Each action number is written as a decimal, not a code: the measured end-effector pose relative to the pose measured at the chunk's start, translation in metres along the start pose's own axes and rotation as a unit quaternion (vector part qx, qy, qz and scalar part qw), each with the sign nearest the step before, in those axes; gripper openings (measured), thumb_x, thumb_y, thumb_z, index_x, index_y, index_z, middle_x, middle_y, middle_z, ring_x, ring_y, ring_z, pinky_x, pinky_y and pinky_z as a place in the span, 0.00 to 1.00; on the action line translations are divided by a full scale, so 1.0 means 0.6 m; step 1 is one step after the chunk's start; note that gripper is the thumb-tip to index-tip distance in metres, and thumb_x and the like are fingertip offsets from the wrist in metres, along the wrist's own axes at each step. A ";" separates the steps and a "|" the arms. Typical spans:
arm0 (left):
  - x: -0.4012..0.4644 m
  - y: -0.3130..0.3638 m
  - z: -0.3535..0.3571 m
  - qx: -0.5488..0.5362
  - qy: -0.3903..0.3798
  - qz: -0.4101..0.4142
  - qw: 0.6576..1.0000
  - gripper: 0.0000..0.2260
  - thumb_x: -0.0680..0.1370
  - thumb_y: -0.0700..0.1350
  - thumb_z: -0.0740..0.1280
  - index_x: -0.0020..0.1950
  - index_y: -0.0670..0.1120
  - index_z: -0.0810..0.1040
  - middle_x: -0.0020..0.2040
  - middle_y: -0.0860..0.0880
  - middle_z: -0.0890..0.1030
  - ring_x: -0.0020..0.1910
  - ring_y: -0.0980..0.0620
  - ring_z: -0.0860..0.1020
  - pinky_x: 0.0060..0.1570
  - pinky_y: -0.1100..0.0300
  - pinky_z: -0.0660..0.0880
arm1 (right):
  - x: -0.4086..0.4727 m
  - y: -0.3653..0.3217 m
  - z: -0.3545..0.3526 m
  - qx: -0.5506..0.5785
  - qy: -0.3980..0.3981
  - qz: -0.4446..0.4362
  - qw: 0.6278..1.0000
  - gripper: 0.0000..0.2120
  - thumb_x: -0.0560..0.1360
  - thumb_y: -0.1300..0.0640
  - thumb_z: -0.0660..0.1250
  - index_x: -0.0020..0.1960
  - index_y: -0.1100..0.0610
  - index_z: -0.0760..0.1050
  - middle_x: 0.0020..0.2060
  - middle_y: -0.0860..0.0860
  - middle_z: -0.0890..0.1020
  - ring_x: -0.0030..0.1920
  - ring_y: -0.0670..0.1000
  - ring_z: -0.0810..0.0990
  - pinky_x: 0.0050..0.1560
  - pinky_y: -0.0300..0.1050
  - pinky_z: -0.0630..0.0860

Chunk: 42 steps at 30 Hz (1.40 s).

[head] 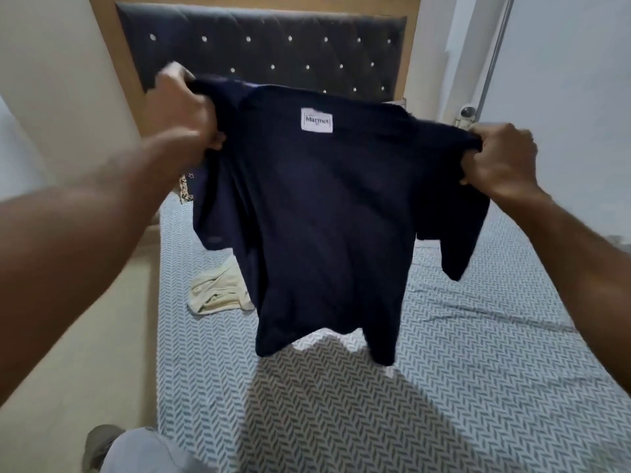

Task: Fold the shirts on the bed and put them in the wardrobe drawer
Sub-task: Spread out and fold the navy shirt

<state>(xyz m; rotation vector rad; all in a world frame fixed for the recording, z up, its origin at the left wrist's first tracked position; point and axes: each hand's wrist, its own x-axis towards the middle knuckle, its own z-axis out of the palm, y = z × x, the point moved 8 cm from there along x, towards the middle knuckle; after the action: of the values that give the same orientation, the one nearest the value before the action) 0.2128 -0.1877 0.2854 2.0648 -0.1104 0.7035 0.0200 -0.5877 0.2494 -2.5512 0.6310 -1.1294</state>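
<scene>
Bare forearms (85, 240); grey trousers (146, 452); olive shoe (100, 442).

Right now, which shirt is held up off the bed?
The navy shirt, gripped by both hands; the cream shirt lies crumpled on the bed.

Reaching both bare forearms forward and upward, spread wide apart. Clenching the left hand (181, 110) with curled fingers, knuckles toward the camera. Pinching with the right hand (496, 155), held slightly lower.

navy shirt (324, 206) held up by left hand (181, 110), right hand (498, 155), above patterned bed (478, 370)
</scene>
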 end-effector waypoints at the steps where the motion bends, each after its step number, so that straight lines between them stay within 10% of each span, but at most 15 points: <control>1: 0.010 0.007 -0.001 -0.060 0.006 -0.041 0.997 0.15 0.76 0.36 0.53 0.54 0.49 0.74 0.44 0.48 0.80 0.23 0.55 0.81 0.26 0.57 0.80 | 0.010 -0.003 -0.006 0.006 0.003 0.010 1.000 0.18 0.70 0.63 0.61 0.54 0.58 0.83 0.46 0.64 0.84 0.49 0.67 0.82 0.54 0.57 0.80; 5: 0.039 0.017 -0.001 -0.158 -0.007 -0.013 0.987 0.15 0.75 0.38 0.53 0.53 0.50 0.74 0.43 0.46 0.82 0.27 0.44 0.83 0.30 0.46 0.82 | 0.040 -0.016 -0.014 0.022 0.002 0.008 1.000 0.21 0.66 0.65 0.62 0.57 0.59 0.81 0.47 0.64 0.84 0.50 0.67 0.81 0.56 0.56 0.80; 10: -0.011 -0.060 0.066 0.102 -0.225 0.123 0.961 0.09 0.73 0.50 0.76 0.49 0.48 0.81 0.34 0.45 0.83 0.29 0.47 0.81 0.30 0.60 0.77 | -0.001 0.040 0.102 0.076 -0.178 0.101 0.976 0.21 0.71 0.66 0.56 0.55 0.55 0.82 0.51 0.61 0.84 0.48 0.66 0.84 0.47 0.63 0.84; 13: -0.081 -0.205 0.128 0.210 -0.370 0.015 0.905 0.06 0.76 0.37 0.71 0.41 0.44 0.78 0.34 0.40 0.84 0.25 0.50 0.82 0.21 0.61 0.76 | -0.083 0.103 0.210 0.140 -0.317 0.218 0.912 0.15 0.80 0.68 0.56 0.49 0.59 0.82 0.53 0.62 0.82 0.50 0.65 0.82 0.36 0.55 0.85; 19: -0.217 -0.421 0.202 0.092 -0.432 -0.296 0.847 0.07 0.80 0.33 0.60 0.52 0.35 0.77 0.49 0.34 0.83 0.39 0.37 0.86 0.41 0.41 0.84 | -0.227 0.136 0.353 0.248 -0.430 0.389 0.776 0.08 0.81 0.69 0.60 0.46 0.64 0.75 0.42 0.58 0.78 0.43 0.53 0.79 0.34 0.51 0.84; 22: -0.202 -0.433 0.260 -0.095 -0.363 -0.391 0.840 0.08 0.82 0.33 0.60 0.58 0.38 0.76 0.58 0.36 0.81 0.48 0.40 0.84 0.41 0.49 0.84 | -0.204 0.118 0.411 0.348 -0.387 0.442 0.730 0.09 0.80 0.73 0.60 0.49 0.64 0.76 0.50 0.62 0.81 0.49 0.57 0.81 0.46 0.58 0.85; 29: 0.075 -0.233 0.276 -0.439 -0.140 -0.357 0.812 0.11 0.81 0.31 0.59 0.58 0.39 0.78 0.50 0.39 0.81 0.46 0.42 0.81 0.27 0.55 0.81 | 0.127 0.003 0.388 0.529 -0.161 0.356 0.753 0.13 0.83 0.67 0.55 0.63 0.65 0.75 0.61 0.62 0.78 0.59 0.60 0.79 0.34 0.49 0.84; 34: 0.244 -0.067 0.154 -0.493 -0.079 -0.185 0.847 0.14 0.82 0.37 0.58 0.64 0.39 0.79 0.57 0.39 0.83 0.55 0.42 0.83 0.43 0.53 0.83 | 0.284 -0.112 0.235 0.622 -0.049 0.222 0.749 0.17 0.82 0.68 0.50 0.55 0.60 0.77 0.59 0.59 0.81 0.61 0.57 0.80 0.54 0.55 0.83; 39: 0.231 0.003 0.063 -0.500 -0.040 -0.122 0.857 0.15 0.82 0.36 0.53 0.59 0.41 0.79 0.57 0.41 0.82 0.57 0.45 0.82 0.52 0.50 0.83 | 0.289 -0.126 0.177 0.612 -0.032 0.132 0.779 0.19 0.77 0.72 0.52 0.52 0.59 0.80 0.55 0.57 0.82 0.61 0.57 0.79 0.55 0.50 0.83; 42: 0.175 -0.015 0.038 -0.386 -0.060 -0.049 0.919 0.16 0.79 0.34 0.56 0.50 0.47 0.82 0.49 0.43 0.83 0.53 0.44 0.82 0.52 0.50 0.83 | 0.245 -0.092 0.201 0.569 -0.047 0.128 0.811 0.19 0.76 0.73 0.54 0.53 0.58 0.79 0.56 0.58 0.81 0.62 0.56 0.79 0.54 0.46 0.83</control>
<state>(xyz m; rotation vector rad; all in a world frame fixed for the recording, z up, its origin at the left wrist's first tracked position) 0.3134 -0.1808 0.3242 1.3352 -0.3013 0.3764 0.2139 -0.6035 0.2862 -1.4106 0.1373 -0.8581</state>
